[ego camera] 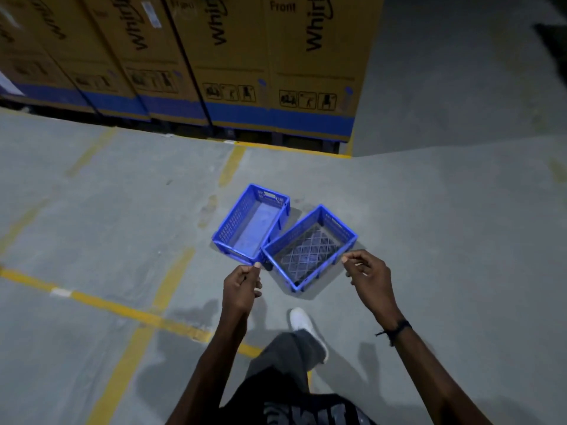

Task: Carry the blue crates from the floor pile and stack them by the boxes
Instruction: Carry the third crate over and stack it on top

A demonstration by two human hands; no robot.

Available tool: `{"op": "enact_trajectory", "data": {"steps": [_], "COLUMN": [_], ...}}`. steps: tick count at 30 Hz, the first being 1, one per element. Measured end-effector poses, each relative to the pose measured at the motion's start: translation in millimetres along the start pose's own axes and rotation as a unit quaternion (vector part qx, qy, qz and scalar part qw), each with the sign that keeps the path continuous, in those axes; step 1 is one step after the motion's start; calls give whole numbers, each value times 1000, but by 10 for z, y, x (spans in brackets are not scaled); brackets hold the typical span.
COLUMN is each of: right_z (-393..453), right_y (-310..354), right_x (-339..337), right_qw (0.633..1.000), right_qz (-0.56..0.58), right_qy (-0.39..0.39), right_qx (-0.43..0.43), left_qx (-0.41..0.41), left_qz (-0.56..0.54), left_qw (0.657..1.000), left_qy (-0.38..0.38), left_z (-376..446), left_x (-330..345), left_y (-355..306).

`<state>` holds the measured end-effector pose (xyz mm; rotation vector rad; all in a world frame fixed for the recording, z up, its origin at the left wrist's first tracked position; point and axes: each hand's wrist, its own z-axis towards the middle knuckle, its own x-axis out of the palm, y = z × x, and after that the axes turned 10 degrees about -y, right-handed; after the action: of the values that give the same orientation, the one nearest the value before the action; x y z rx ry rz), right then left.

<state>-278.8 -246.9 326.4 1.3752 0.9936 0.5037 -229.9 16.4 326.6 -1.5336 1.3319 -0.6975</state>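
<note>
Two blue plastic crates sit side by side on the grey concrete floor, both upright with nothing inside. The left crate (251,223) has a solid bottom. The right crate (310,248) has a lattice bottom, is turned at an angle, and touches the left one. My left hand (241,289) hovers just in front of the left crate's near corner with fingers loosely curled, holding nothing. My right hand (368,277) hovers by the right crate's near right rim, also loosely curled and holding nothing. The tall cardboard boxes (233,65) stand in a row behind the crates.
Yellow floor lines (122,308) cross the concrete at the left and run along the foot of the boxes. My leg and white shoe (303,325) are just behind the crates. Bare floor stretches to the right of the boxes.
</note>
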Motion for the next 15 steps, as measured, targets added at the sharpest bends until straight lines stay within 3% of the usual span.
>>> {"op": "enact_trajectory", "data": {"steps": [6, 10, 15], "right_z": [1416, 2288, 3142], "right_y": [-242, -455, -871], "right_x": [299, 559, 759], "right_qw": [997, 989, 965], "right_qz": [-59, -109, -205], "right_qy": [49, 95, 159], "right_qx": [-3, 26, 27], "left_qx": [-42, -96, -128], "left_qz": [13, 91, 187], "left_qw": [998, 989, 972], "left_qy": [-38, -70, -54], "left_z": [862, 1492, 2326], "left_x": [599, 1024, 1349], "left_y": [196, 425, 1025]}}
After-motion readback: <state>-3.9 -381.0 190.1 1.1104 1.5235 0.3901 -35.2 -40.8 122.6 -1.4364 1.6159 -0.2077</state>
